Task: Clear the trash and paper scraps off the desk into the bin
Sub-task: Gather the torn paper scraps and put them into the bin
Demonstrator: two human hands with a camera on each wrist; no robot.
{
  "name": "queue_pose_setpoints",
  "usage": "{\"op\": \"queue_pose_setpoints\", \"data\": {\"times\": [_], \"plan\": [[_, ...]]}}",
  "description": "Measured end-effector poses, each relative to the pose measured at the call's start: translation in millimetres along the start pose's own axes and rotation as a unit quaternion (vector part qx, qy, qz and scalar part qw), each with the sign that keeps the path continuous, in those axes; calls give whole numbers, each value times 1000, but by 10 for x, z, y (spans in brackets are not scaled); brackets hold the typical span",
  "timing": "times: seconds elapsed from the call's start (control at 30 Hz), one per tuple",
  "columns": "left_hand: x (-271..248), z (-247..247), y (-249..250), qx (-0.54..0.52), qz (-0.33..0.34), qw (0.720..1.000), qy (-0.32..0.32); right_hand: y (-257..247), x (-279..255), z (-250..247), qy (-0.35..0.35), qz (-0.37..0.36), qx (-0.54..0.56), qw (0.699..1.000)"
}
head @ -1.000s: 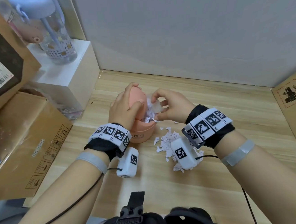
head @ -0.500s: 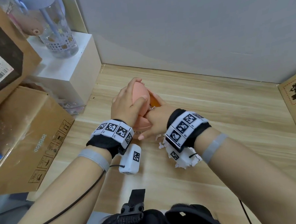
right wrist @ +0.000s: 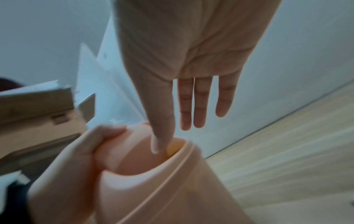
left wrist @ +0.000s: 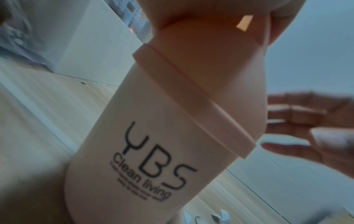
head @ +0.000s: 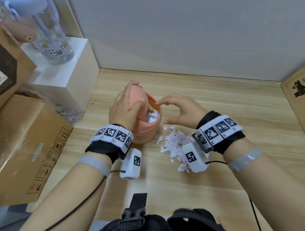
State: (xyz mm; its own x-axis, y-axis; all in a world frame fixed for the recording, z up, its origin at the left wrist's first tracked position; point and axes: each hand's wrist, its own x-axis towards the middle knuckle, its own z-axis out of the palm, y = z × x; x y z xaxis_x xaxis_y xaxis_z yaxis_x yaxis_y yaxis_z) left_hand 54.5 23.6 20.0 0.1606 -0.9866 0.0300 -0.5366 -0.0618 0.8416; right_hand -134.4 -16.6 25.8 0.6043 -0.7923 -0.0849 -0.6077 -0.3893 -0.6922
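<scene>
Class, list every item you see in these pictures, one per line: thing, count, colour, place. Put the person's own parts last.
Bin: one, pink, on the desk near the middle, swing lid tipped open.
Paper scraps: many, white, a pile on the desk right of the bin; more inside the bin.
Desk: one, light wood.
Cardboard boxes: at least three, brown, two stacked at left, one at the right edge.
White block: one, back left corner.
Water bottle: one, clear with a pale blue cap, on the white block.
Left hand: grips the bin's lid.
Right hand: fingers loosely spread, forefinger at the bin's rim, holding nothing.
</scene>
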Motion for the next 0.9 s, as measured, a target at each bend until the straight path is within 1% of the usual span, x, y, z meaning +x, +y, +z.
{"op": "queue_pose_setpoints", "data": {"times": [0.03,0.1,0.13,0.2,0.27,0.33,0.4,0.47,0.53,0.57,0.63,0.7,0.73,0.83,0.9], "plan": [[1,3,-1,-2,-3,1000,2,91,-84,-27,18,35,11,999],[0,7,6,-1,-9,1000,4,321,-247,-42,21,141,18,990],[0,6,11,-1,-10,1000,6,444,-328,-31,4,195,10,981],[-1,8,10,-4,-7,1000,7,662,-499,21,-54,279,-36,958],[-7,16,4,-9,-4,1000,9,806,-673,115,-112,333,-91,932],[-5,22,-6,-8,-4,1000,14,874,-820,274,-139,357,-129,915],[-5,29,-10,-8,-3,1000,17,880,-906,486,-138,363,-123,913],[-7,31,-11,-8,-3,1000,19,844,-914,692,-116,350,-111,923],[-10,35,-13,-9,-6,1000,23,783,-853,829,-96,317,-116,936],[-11,40,-15,-10,-7,1000,23,747,-806,874,-97,294,-126,942],[-16,42,-15,-11,-9,1000,23,679,-708,930,-115,249,-160,948],[-15,39,-14,-11,-11,1000,21,635,-623,970,-129,224,-172,951],[-12,38,-4,-11,-12,1000,18,633,-600,984,-123,218,-166,954],[-19,28,3,-9,-16,1000,11,649,-603,1022,-75,196,-134,968],[-25,25,-5,-10,-16,1000,8,674,-631,1036,-57,196,-117,972]]}}
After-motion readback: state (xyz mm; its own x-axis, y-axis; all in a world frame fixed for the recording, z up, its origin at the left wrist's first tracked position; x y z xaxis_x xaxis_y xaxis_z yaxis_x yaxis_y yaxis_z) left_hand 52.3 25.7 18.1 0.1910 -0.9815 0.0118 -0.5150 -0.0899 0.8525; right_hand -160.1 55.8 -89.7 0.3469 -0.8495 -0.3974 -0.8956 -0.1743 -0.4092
